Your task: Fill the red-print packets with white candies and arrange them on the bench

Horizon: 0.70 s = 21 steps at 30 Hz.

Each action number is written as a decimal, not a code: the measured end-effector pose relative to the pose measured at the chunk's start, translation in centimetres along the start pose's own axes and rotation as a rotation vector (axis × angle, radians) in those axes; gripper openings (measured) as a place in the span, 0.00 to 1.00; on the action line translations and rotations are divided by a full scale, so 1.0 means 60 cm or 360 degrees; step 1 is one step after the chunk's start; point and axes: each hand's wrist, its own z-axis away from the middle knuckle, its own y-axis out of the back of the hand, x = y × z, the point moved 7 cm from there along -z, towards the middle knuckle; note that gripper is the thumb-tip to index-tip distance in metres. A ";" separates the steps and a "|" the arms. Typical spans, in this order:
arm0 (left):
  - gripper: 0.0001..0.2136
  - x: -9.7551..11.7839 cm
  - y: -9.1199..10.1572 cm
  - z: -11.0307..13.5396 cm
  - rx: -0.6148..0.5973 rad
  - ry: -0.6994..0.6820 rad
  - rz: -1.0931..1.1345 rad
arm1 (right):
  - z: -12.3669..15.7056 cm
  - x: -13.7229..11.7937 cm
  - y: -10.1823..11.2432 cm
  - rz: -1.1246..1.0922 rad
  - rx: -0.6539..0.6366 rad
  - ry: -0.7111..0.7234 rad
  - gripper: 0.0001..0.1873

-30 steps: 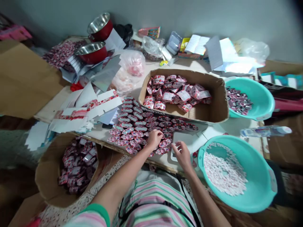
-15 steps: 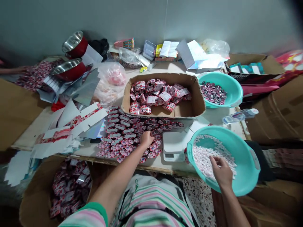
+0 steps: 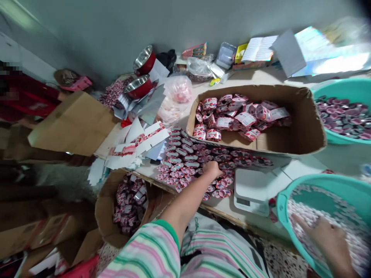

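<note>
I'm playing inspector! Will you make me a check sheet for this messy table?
Surface: pale table, largely covered.
Work things: printed packs in rows; more inside a cardboard box; small white pieces in the nearer turquoise basin.
Clutter: papers, plastic bags and red bowls.
Left hand: at the packs; grip unclear.
Right hand: blurred, at the white pieces; contact unclear.
Cables: nothing clearly seen.
Surroundings: grey wall; open carton below table height, holding similar packs.
</note>
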 end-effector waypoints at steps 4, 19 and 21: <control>0.23 -0.002 -0.004 0.004 0.0046 -0.0020 0.0036 | -0.004 -0.016 -0.023 -0.0047 -0.0141 0.0011 0.40; 0.11 -0.053 -0.018 0.124 0.0548 -0.0388 0.0714 | 0.030 -0.064 -0.018 -0.0435 -0.0251 0.0109 0.23; 0.12 -0.075 -0.033 0.144 0.0541 -0.0444 0.0801 | 0.029 -0.062 -0.004 -0.0321 -0.0123 0.0154 0.22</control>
